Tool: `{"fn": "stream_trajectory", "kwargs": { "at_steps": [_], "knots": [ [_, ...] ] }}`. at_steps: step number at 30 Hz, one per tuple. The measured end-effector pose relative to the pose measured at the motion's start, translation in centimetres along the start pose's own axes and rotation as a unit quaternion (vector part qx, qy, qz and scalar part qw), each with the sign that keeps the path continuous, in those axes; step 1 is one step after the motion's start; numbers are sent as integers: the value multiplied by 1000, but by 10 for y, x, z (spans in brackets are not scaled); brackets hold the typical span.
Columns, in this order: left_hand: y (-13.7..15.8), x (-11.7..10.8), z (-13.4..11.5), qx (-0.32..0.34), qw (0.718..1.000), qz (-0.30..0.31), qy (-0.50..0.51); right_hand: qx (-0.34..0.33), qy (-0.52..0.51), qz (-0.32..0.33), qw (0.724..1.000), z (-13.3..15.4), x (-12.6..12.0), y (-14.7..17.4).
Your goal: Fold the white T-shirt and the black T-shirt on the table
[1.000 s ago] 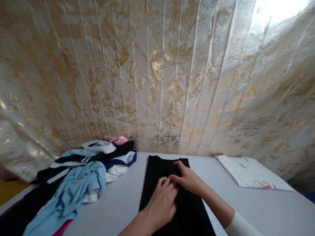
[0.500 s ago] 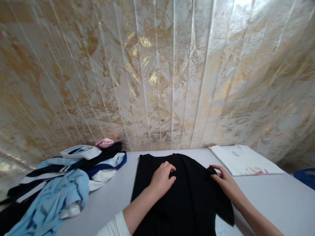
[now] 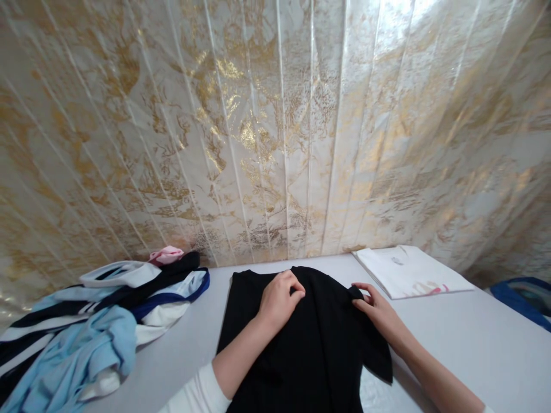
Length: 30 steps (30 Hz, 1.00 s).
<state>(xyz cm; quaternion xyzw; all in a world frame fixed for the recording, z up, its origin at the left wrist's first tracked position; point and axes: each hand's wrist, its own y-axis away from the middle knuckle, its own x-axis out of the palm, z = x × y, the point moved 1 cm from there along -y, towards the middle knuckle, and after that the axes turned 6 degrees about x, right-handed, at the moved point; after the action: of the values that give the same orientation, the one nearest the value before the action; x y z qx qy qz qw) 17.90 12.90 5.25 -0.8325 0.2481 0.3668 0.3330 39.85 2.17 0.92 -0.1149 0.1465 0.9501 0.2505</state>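
A black T-shirt (image 3: 297, 344) lies on the table in front of me, its left side straight as if folded in and a sleeve spread at the lower right. My left hand (image 3: 279, 298) is over the upper middle of the shirt, thumb and forefinger pinched together on the black cloth near the neckline. At the right shoulder edge, my right hand (image 3: 372, 307) grips a small bunch of the same cloth between thumb and fingers, slightly raised.
A loose heap of clothes, light blue (image 3: 99, 338), black and white, fills the left side. At the back right lies a folded white T-shirt (image 3: 417, 272) with a pink print. Something blue (image 3: 523, 298) sits beyond the table's right edge. A gold-patterned curtain (image 3: 275, 143) hangs behind.
My left thumb and forefinger have closed together over the shirt. My right hand keeps its hold on the shoulder edge. The whole view has shifted slightly, so things appear further left.
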Motion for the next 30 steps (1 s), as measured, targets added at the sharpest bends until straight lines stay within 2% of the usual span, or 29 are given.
{"fn": "stream_trajectory", "kwargs": {
  "at_steps": [3,5,8,10,11,13,14,16,18,19,21,24,27,30],
  "knots": [
    [19,-58,22,-28,998,-58,-15,-20,20,29,999,-3,-2,-1],
    [44,-112,52,-73,991,-106,-43,-36,47,46,997,-3,-3,0],
    [94,-191,103,-173,964,-181,-94,-63,77,62,993,9,4,6],
    [124,-223,126,-245,939,-212,-118,-98,78,78,989,27,21,13],
    [135,-229,132,-281,927,-217,-117,-122,76,90,985,39,35,18],
    [146,-217,131,-290,938,-174,-75,-164,69,125,976,63,68,30],
    [146,-203,124,-271,950,-144,-50,-169,66,161,970,74,87,35],
    [140,-164,105,-236,969,-76,-3,-125,78,260,954,90,120,43],
    [131,-127,84,-212,976,-43,30,-111,92,322,935,98,139,41],
    [126,-111,74,-192,980,-26,42,-117,104,321,934,100,141,35],
    [118,-91,60,-172,985,7,-2,-140,134,262,945,98,132,14],
    [107,-77,52,-182,977,49,-104,-151,185,175,955,87,104,-26],
    [97,-67,52,-198,968,48,-149,-177,246,131,944,76,88,-54],
    [89,-57,54,-207,961,52,-178,-235,293,113,920,72,93,-64]
  ]
}}
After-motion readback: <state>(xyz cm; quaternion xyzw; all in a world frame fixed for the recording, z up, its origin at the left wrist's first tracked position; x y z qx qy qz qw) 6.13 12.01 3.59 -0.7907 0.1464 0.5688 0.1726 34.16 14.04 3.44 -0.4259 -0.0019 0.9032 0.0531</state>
